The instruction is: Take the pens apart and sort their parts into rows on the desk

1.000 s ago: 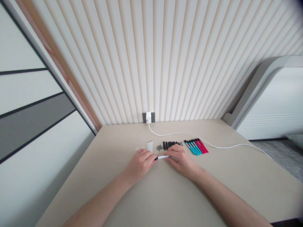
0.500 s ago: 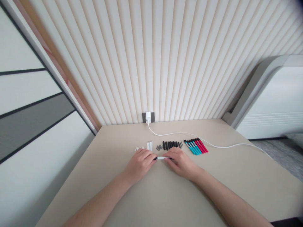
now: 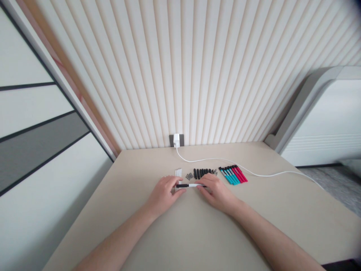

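A black-and-white marker pen (image 3: pixel 193 185) lies level between my two hands, just above or on the table. My right hand (image 3: pixel 216 190) grips its right part with thumb and fingers, hiding that end. My left hand (image 3: pixel 165 194) is open around the black left end, thumb below and fingers above, with a gap between them. Behind the hands lie a row of thin white sticks (image 3: pixel 178 172), small grey pieces (image 3: pixel 189 176) and a row of black caps or barrels (image 3: pixel 200 173). To the right are assembled teal pens (image 3: pixel 229 176) and red pens (image 3: pixel 240 174).
A white charger (image 3: pixel 176 140) sits in the wall socket, its cable (image 3: pixel 254 174) running along the back of the beige table (image 3: pixel 180 233) to the right. A ribbed wall stands behind. More small grey pieces (image 3: pixel 215 172) lie beside the black row.
My left hand has loosened from the pen's black end, its thumb and fingers spreading so more of that end shows. My right hand still holds the pen, which has shifted slightly left.
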A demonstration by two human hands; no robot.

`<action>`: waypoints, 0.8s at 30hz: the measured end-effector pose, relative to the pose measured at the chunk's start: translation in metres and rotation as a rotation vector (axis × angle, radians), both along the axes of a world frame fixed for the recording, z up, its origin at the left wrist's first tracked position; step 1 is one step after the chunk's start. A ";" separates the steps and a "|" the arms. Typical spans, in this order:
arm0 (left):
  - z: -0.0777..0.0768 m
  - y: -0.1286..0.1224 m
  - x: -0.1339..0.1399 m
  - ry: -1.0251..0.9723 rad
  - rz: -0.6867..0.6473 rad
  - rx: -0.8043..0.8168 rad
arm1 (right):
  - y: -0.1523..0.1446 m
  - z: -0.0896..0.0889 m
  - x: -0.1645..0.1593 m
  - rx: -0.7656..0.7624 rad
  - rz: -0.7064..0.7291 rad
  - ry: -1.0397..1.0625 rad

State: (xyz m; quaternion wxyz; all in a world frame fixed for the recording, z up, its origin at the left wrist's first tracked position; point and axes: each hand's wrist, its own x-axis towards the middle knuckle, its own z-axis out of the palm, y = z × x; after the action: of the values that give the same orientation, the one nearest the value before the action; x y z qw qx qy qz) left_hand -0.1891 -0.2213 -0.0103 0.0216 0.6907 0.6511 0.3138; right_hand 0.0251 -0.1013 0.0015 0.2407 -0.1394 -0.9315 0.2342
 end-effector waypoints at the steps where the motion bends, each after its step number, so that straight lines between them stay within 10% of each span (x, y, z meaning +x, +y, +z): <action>1: 0.000 0.000 0.000 -0.032 0.006 -0.002 | 0.000 0.000 0.000 0.000 -0.004 0.005; 24: 0.007 -0.001 0.006 -0.119 -0.062 0.001 | 0.000 -0.001 0.000 -0.087 -0.001 0.034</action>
State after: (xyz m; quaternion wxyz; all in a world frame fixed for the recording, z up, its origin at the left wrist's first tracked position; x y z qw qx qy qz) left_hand -0.1831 -0.2220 -0.0030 0.0695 0.6906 0.6270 0.3537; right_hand 0.0249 -0.1009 0.0005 0.2504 -0.1460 -0.9162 0.2766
